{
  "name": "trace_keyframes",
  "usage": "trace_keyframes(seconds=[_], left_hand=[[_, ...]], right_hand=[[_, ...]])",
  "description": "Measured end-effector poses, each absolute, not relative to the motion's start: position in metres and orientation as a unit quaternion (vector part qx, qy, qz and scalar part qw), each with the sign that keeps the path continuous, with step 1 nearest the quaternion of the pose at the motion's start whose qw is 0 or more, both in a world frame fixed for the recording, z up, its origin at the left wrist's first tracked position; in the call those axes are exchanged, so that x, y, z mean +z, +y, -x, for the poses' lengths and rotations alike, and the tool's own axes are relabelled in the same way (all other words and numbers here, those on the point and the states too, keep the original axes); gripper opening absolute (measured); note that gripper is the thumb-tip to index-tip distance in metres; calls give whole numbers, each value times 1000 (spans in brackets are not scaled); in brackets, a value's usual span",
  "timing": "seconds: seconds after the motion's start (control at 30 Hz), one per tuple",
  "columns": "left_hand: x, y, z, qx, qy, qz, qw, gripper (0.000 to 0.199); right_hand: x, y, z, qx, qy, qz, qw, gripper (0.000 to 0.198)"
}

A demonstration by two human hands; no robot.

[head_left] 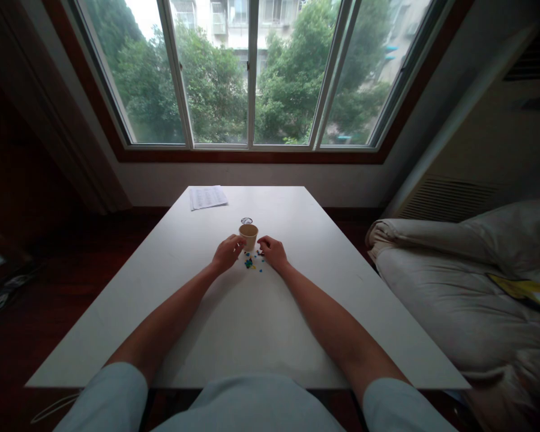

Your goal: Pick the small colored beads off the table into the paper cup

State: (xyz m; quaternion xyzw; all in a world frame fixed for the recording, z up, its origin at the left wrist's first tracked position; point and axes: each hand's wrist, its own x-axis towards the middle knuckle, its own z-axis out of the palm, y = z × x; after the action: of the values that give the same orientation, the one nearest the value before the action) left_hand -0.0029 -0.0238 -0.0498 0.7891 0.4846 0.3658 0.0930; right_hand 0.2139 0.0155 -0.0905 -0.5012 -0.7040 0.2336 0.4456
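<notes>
A brown paper cup [249, 239] stands upright on the white table [252, 336], its open top towards me. Just left of it is my left hand [227, 252], fingers bent and slightly apart at the cup's side; whether they touch it I cannot tell. My right hand [274, 252] rests on the other side with its fingers curled together close to the cup; anything pinched in them is too small to make out. Between my hands, in front of the cup, lie several tiny pieces [249, 263], mostly blue and green with some yellow. A few darker ones lie by my right fingertips.
Behind the cup lies a small clear round object with a dark rim [246, 221]. Printed paper sheets [208, 197] lie at the table's far left corner. A window [252, 90] is beyond the table, and a pale padded couch [432, 282] stands to the right.
</notes>
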Motion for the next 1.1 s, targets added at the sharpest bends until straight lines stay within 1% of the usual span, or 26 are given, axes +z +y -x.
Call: trace_keyframes(seconds=[0.13, 0.27, 0.47, 0.77, 0.97, 1.1], left_hand=[[-30, -16, -1, 405, 484, -769, 105, 12], [-6, -5, -7, 430, 498, -746, 107, 14], [12, 10, -14, 416, 500, -752, 109, 19], [9, 10, -17, 429, 527, -728, 91, 15], [-6, 0, -17, 481, 531, -696, 54, 18], [-31, -13, -4, 478, 543, -689, 49, 20]], right_hand=[[-88, 14, -214, 235, -702, 506, 442, 23], [-87, 13, -212, 231, -702, 507, 443, 24], [-86, 12, -209, 234, -700, 508, 444, 23], [-83, 9, -211, 201, -715, 508, 436, 24], [-69, -7, -208, 109, -797, 457, 380, 20], [-66, -15, -202, 107, -842, 402, 343, 15]])
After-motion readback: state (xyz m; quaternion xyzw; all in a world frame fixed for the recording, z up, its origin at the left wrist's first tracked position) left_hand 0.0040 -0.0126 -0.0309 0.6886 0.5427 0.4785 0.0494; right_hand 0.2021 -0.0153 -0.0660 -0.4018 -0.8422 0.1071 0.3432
